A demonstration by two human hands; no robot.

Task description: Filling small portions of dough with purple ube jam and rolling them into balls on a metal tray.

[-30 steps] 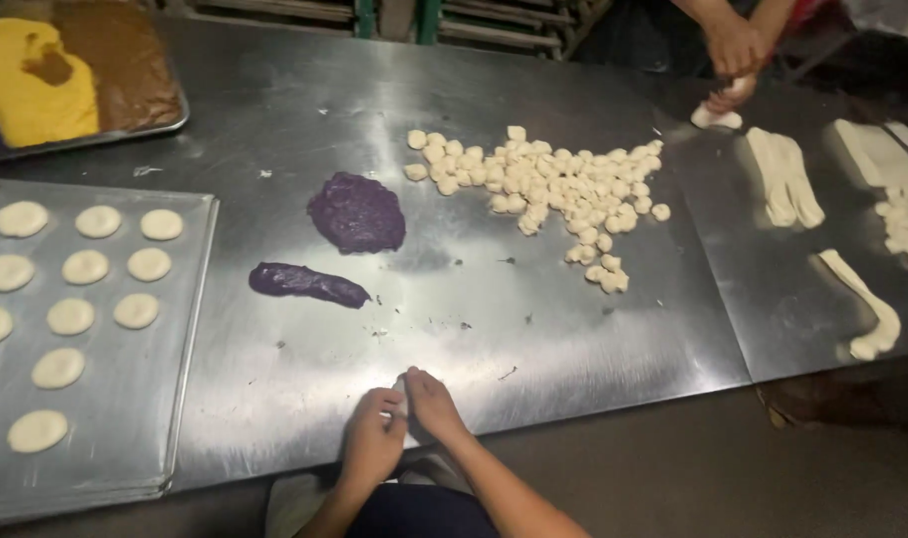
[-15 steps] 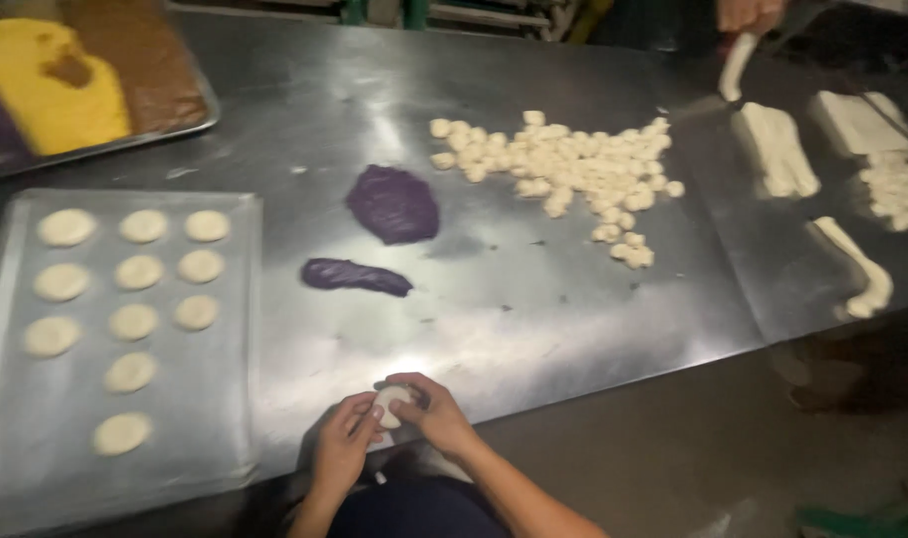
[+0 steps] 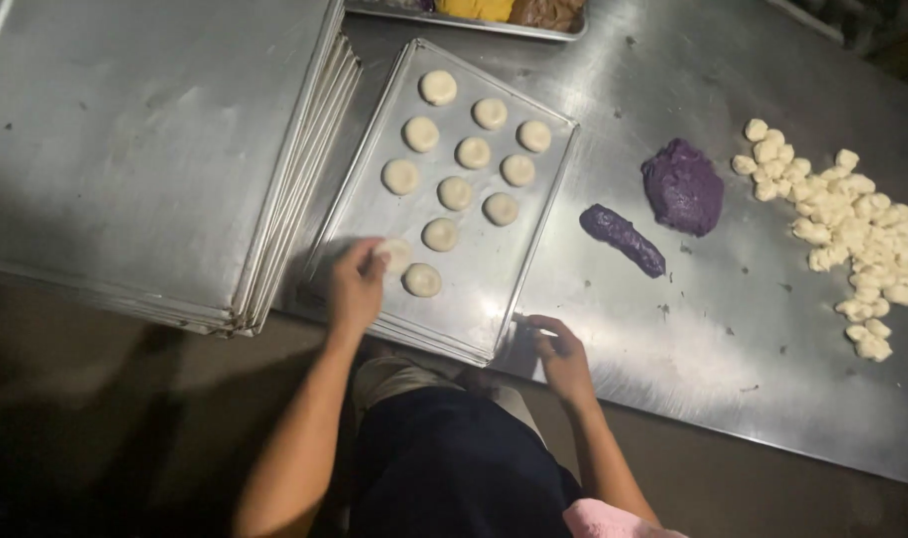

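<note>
Left hand point(image 3: 357, 287) fingers pinched on a pale dough disc point(image 3: 394, 253), set at near-left corner of baking tray point(image 3: 533, 231) to extend the rows. Right hand point(image 3: 558, 351) loosely curled, empty, steadying tray's near-right edge on steel surface point(image 3: 733, 329). Purple filling log point(image 3: 623, 239) right of tray.

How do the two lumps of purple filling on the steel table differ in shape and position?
The purple mound is a broad, rounded heap; the purple log is rolled long and thin. The mound lies farther from the person, the log nearer and closer to the baking tray. Both are the same dark purple, lie apart on the steel table, and no hand touches either.
</note>
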